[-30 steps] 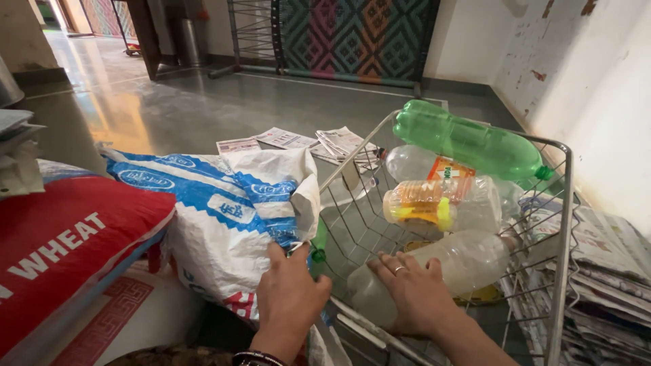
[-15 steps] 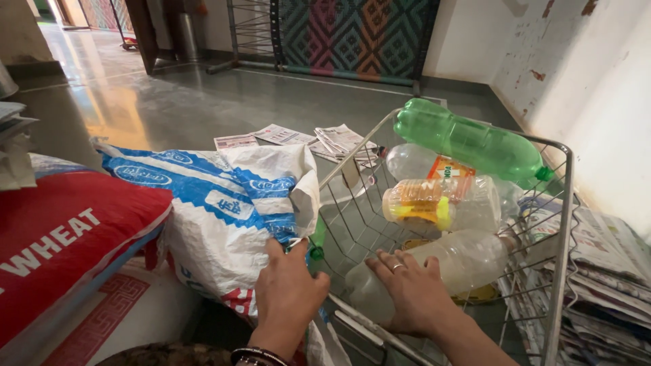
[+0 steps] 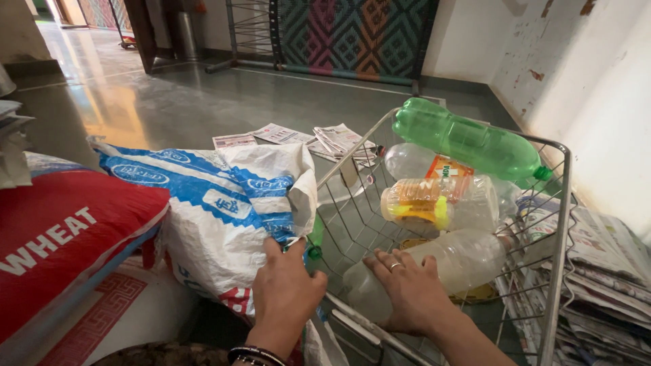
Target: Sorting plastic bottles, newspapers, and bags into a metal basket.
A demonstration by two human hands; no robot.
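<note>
Head view, left to right. Red sack (image 3: 61,237) lies at the far left, with a white-and-blue sack (image 3: 210,217) slumped just beside it. Left hand (image 3: 288,291) rests on the lower right edge of the white-and-blue sack, fingers curled over the woven cloth — a light grip on the fabric, not a clenched fist. A small green bottle (image 3: 315,238) shows between that hand and the wire basket (image 3: 561,224).

Right hand (image 3: 407,288) lies flat inside the basket, palm down on a clear bottle (image 3: 441,268) that rests on its side on the basket floor. The fingers are spread over the bottle rather than closed around it; whether the thumb wraps underneath cannot be told. Above it lie a yellow-labelled bottle (image 3: 437,202), another clear one with an orange label (image 3: 420,163), and a large green bottle (image 3: 468,142) propped across the rim.

Handling note: the clear bottle looks thin and empty, so it will likely dent and roll under pressure — a full wrap near its middle holds better than a flat palm. Papers (image 3: 597,264) are stacked to the right of the basket.
</note>
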